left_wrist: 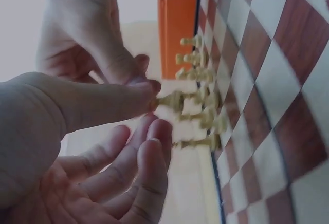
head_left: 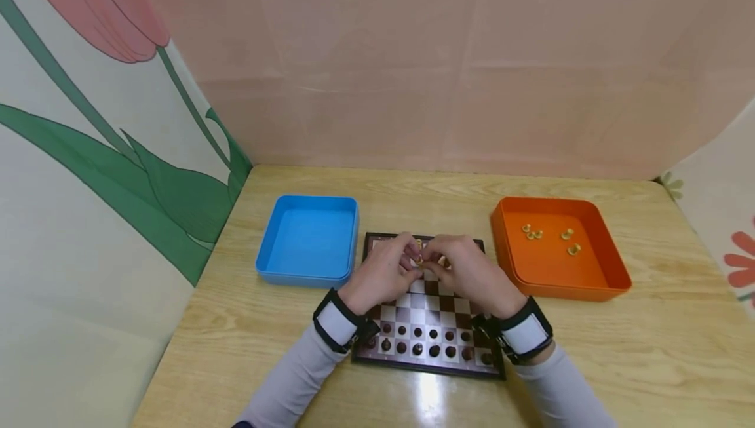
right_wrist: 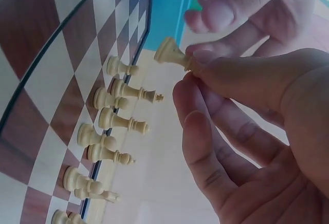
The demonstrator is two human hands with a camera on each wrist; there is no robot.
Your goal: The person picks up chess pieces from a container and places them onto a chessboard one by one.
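Observation:
Both hands meet above the far half of a small chess board [head_left: 422, 304]. My right hand [head_left: 435, 261] [right_wrist: 187, 75] pinches a cream chess piece [right_wrist: 171, 54] [head_left: 419, 260] between thumb and forefinger, lifted off the board. My left hand [head_left: 407, 257] [left_wrist: 151, 116] hovers just beside it, thumb stretched toward the piece, fingers loosely bent and holding nothing. Several cream pieces [right_wrist: 126, 124] [left_wrist: 198, 75] stand in rows at the board's far edge. Dark pieces [head_left: 433, 350] line the two near rows.
An orange tray [head_left: 613, 271] [left_wrist: 177, 23] right of the board holds several cream pieces [head_left: 533, 233]. A blue tray [head_left: 307, 274] [right_wrist: 164, 8] stands left of the board. Fabric walls close in the wooden table [head_left: 649, 362] on three sides.

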